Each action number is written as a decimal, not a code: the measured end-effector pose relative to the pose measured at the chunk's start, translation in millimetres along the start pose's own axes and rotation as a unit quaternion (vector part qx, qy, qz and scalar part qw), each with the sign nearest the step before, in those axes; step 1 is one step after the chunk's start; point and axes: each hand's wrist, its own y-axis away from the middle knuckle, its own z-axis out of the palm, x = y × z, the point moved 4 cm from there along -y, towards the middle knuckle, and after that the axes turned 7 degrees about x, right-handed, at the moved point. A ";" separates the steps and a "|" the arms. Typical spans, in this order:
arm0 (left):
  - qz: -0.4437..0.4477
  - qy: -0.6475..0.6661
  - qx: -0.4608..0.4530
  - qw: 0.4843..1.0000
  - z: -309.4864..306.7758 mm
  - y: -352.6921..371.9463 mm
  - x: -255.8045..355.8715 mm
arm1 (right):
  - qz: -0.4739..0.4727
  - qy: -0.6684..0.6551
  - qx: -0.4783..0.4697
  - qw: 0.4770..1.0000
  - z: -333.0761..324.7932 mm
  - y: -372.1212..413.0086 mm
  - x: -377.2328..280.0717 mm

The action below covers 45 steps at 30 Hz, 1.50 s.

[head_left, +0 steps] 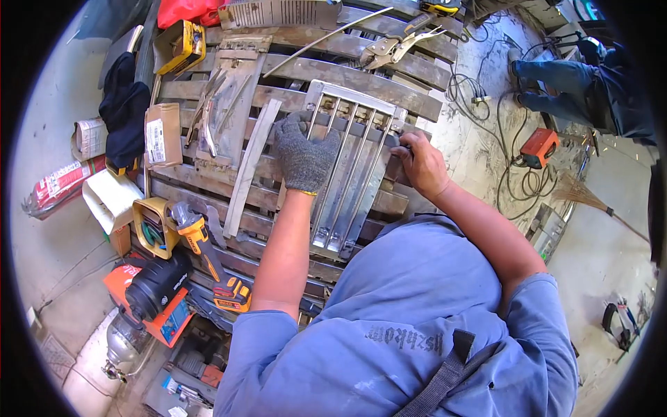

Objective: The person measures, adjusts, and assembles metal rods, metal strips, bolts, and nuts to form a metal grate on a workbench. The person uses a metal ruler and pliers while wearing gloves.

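A rectangular metal frame with several thin lengthwise rods lies on the slatted wooden bench. A flat grey crossbar spans the rods near its far end. My left hand, in a grey knitted glove, curls over the frame's left side by the crossbar. My bare right hand is closed at the frame's right edge, near the crossbar's other end. Whatever lies between its fingers is too small to make out. Left of the frame is a long flat metal strip.
Locking pliers lie on the slatted bench. A yellow cordless tool, a cardboard box and a yellow container stand at left. Cables and an orange machine lie right, near another person's legs.
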 end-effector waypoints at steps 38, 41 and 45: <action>0.094 -0.026 -0.010 0.995 12.9 3.2 -13.4 | 0.031 0.280 -0.171 0.944 -85.2 50.2 7.5; 0.089 -0.021 -0.008 0.996 13.4 3.8 -13.4 | 0.159 0.277 -0.203 0.925 -152.2 96.2 27.2; 0.118 -0.052 0.007 0.992 7.1 9.4 -3.3 | 0.359 0.222 -0.114 0.899 -245.3 182.1 52.8</action>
